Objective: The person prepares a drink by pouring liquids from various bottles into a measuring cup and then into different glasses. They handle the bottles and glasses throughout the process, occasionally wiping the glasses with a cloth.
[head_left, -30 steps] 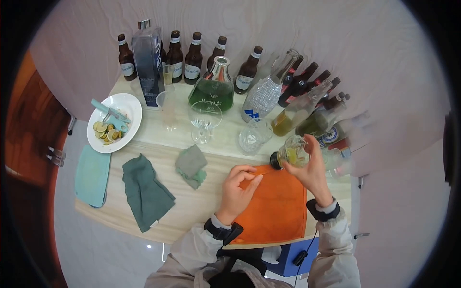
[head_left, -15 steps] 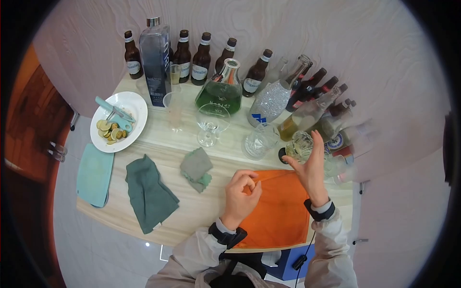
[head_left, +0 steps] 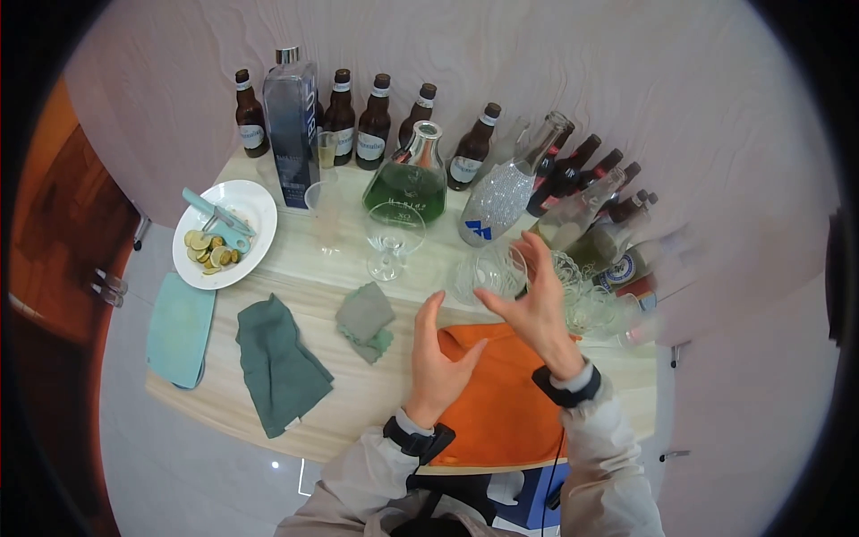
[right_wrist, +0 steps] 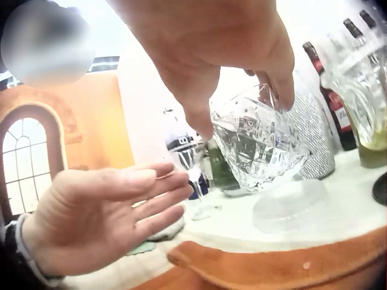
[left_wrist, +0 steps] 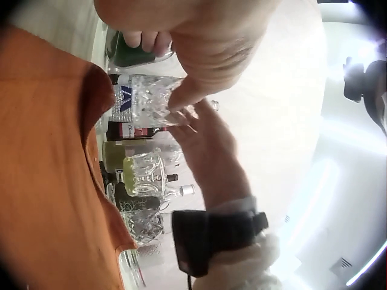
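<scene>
While holding out the left hand (head_left: 440, 369) with thumb and fingers apart over an orange cloth (head_left: 506, 407), clasps with the right hand (head_left: 539, 313) a clear, faceted glass tumbler (right_wrist: 260, 148) just beyond that cloth, near a clear stemmed glass (head_left: 394, 240) and a silver-necked decanter (head_left: 416, 183) of green liquid.

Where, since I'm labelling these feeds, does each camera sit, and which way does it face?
Head: worn on the head, facing forward and down at the table; both sleeves, the left hand and the right hand show.
Left wrist: on that wrist, picture turned sideways, facing across the orange cloth toward the crystal glass; both hands show.
Right wrist: on that wrist, facing the same glass; right hand at the top, left hand lower left.
The wrist views share that glass and cloth.
</scene>
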A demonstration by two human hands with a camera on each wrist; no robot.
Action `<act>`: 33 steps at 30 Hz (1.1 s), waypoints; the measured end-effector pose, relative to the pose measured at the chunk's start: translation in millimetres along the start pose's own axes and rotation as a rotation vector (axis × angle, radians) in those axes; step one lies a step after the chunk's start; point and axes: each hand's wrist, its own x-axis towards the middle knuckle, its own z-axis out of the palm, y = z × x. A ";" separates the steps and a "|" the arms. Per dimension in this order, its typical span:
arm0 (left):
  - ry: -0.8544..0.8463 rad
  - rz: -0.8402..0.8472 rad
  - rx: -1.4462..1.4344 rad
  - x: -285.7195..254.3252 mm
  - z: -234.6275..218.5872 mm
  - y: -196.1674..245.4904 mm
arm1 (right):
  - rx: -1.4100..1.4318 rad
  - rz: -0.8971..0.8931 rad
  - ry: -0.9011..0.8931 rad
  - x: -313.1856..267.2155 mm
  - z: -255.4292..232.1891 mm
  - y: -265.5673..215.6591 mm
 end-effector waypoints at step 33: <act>-0.571 -0.098 -0.392 -16.7 0.8 -1.1 | 0.290 -0.354 0.460 64.1 -129.0 -145.5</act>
